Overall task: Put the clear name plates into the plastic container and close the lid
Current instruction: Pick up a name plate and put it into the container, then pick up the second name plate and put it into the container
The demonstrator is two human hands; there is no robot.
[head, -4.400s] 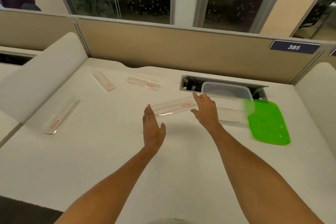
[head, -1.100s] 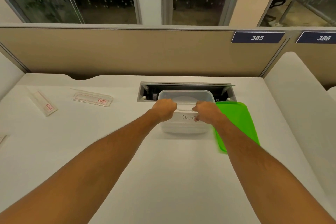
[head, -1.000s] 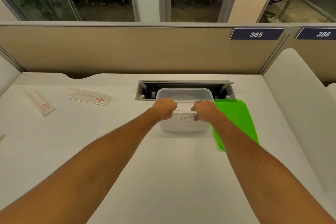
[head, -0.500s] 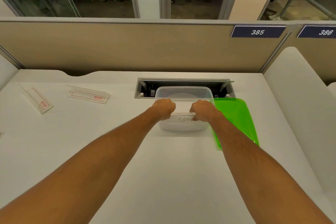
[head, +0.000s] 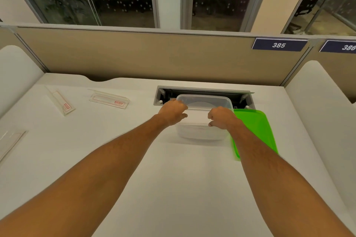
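Note:
A clear plastic container (head: 204,134) stands on the white desk in front of the cable slot. My left hand (head: 173,111) and my right hand (head: 219,117) are curled over its opening. Each grips one end of a clear name plate (head: 198,117), which sits low across the container's mouth. The green lid (head: 256,131) lies flat on the desk, touching the container's right side. Three more clear name plates lie to the left: one (head: 109,100) near the back, one (head: 61,102) left of it, and one (head: 9,142) at the left edge.
An open cable slot (head: 204,92) is sunk into the desk right behind the container. A beige partition (head: 154,57) closes off the back. White side dividers (head: 316,102) rise at both ends of the desk.
Both hands picked up a name plate from the middle of the desk and carried it to the container. In the last second it has sunk lower into the opening.

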